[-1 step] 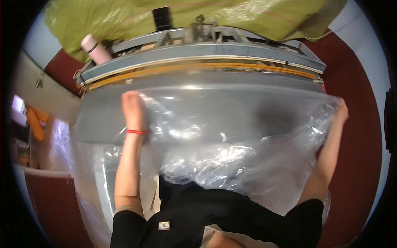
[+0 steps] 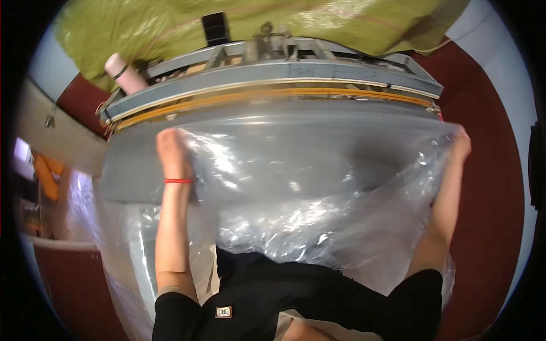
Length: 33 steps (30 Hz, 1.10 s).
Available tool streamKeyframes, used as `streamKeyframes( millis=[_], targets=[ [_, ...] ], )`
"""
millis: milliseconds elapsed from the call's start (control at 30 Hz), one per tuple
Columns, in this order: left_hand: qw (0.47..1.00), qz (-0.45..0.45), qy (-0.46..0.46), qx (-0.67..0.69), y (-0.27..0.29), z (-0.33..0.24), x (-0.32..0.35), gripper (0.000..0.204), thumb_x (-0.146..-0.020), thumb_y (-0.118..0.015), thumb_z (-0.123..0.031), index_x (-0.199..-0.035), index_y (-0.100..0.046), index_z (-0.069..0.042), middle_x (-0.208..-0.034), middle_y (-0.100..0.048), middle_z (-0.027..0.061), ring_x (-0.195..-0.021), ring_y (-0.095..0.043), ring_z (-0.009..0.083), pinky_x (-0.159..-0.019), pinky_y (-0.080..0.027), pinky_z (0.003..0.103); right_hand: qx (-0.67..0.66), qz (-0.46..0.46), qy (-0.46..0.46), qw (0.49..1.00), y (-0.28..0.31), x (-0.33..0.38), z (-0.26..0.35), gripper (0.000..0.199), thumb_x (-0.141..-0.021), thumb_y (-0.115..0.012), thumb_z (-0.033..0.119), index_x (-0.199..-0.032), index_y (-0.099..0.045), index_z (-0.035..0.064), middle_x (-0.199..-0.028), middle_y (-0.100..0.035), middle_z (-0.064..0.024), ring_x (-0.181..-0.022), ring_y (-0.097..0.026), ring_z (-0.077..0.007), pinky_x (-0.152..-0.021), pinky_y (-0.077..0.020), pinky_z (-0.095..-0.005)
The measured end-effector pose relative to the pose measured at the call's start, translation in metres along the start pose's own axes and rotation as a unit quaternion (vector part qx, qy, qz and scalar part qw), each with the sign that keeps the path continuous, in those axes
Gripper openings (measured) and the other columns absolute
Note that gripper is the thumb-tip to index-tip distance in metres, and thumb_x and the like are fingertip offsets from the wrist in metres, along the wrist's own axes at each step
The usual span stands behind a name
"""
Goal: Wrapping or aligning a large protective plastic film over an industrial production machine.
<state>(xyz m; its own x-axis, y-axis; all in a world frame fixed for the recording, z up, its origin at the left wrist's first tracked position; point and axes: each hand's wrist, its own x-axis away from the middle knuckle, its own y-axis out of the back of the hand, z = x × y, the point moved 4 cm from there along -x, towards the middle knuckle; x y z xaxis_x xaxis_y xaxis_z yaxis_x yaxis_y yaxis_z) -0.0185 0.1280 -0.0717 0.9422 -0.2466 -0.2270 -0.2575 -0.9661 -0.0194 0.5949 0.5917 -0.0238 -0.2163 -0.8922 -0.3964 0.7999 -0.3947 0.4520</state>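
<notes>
A wide sheet of clear plastic film (image 2: 273, 165) is stretched between my two hands over a grey worktop (image 2: 128, 170). Its far edge runs nearly straight from hand to hand, while the nearer part is wrinkled and hangs toward my body. My left hand (image 2: 172, 150), below a red wrist band, is closed on the film's left corner. At the right end, my right hand (image 2: 462, 145) pinches the other corner, just past the worktop's edge. Both fingertips are partly hidden, and the left hand is slightly blurred.
Beyond the film lies a long blue-grey metal bar (image 2: 273, 74) with an orange strip (image 2: 296, 91) along it. A pink bottle (image 2: 126, 75) leans at its left end. Yellow-green sheeting (image 2: 352, 25) covers the back. More clear film hangs at the left near an open doorway.
The view has shifted slightly. My right hand has moved a little farther from me and to the left; both hands still hold the film.
</notes>
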Motion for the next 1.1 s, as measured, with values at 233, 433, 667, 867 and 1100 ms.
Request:
streamKeyframes(
  millis=[233,433,667,867,1100],
  targets=[
    [0.993,-0.082,-0.076,-0.046,0.046,0.065,-0.126,0.016,-0.083,-0.05,-0.017,-0.069,-0.044,-0.01,-0.056,-0.039,-0.0053,-0.048,-0.032,0.0043,-0.043,-0.027,0.02,-0.183,0.049,0.053,0.98,-0.162,0.013,-0.007,0.02,-0.08,-0.059,0.022,-0.078,-0.055,0.0029,-0.062,-0.049,0.0033,-0.058,-0.044,-0.0062,-0.053,-0.0375,-0.0221],
    [0.996,-0.047,-0.079,-0.02,0.036,0.074,-0.146,0.017,-0.081,-0.056,-0.015,-0.067,-0.047,-0.01,-0.059,-0.044,-0.0052,-0.05,-0.035,0.0041,-0.043,-0.027,0.019,-0.183,-0.004,0.046,0.982,-0.174,0.008,0.0,0.02,-0.074,-0.065,0.02,-0.076,-0.053,0.0036,-0.063,-0.053,-0.0005,-0.057,-0.048,-0.008,-0.058,-0.0415,-0.0223],
    [0.991,-0.118,-0.037,0.049,0.045,0.062,-0.137,0.01,-0.081,-0.052,-0.012,-0.073,-0.047,-0.007,-0.057,-0.046,-0.0019,-0.049,-0.042,0.007,-0.041,-0.03,0.02,-0.188,-0.003,0.021,0.982,-0.162,0.003,0.009,0.011,-0.072,-0.058,0.01,-0.075,-0.05,0.0042,-0.064,-0.053,-0.0019,-0.053,-0.048,-0.0091,-0.054,-0.0426,-0.0239],
    [0.993,-0.044,0.105,0.011,0.041,0.035,-0.124,0.025,-0.086,-0.046,-0.026,-0.071,-0.05,-0.006,-0.053,-0.045,-0.0012,-0.045,-0.045,0.0091,-0.038,-0.031,0.022,-0.223,0.066,-0.01,0.972,-0.155,0.011,0.007,0.015,-0.074,-0.059,0.013,-0.082,-0.053,0.0027,-0.069,-0.056,-0.0043,-0.052,-0.051,-0.011,-0.052,-0.0439,-0.0254],
    [0.971,0.18,0.065,-0.141,0.054,0.008,-0.088,0.029,-0.088,-0.044,-0.035,-0.069,-0.049,-0.014,-0.056,-0.034,-0.0092,-0.048,-0.031,0.0027,-0.043,-0.024,0.018,-0.051,0.044,0.133,0.989,-0.056,0.04,0.042,0.019,-0.075,-0.064,0.02,-0.079,-0.062,0.0012,-0.072,-0.06,-0.0014,-0.069,-0.053,-0.008,-0.066,-0.0425,-0.0233]
  ],
)
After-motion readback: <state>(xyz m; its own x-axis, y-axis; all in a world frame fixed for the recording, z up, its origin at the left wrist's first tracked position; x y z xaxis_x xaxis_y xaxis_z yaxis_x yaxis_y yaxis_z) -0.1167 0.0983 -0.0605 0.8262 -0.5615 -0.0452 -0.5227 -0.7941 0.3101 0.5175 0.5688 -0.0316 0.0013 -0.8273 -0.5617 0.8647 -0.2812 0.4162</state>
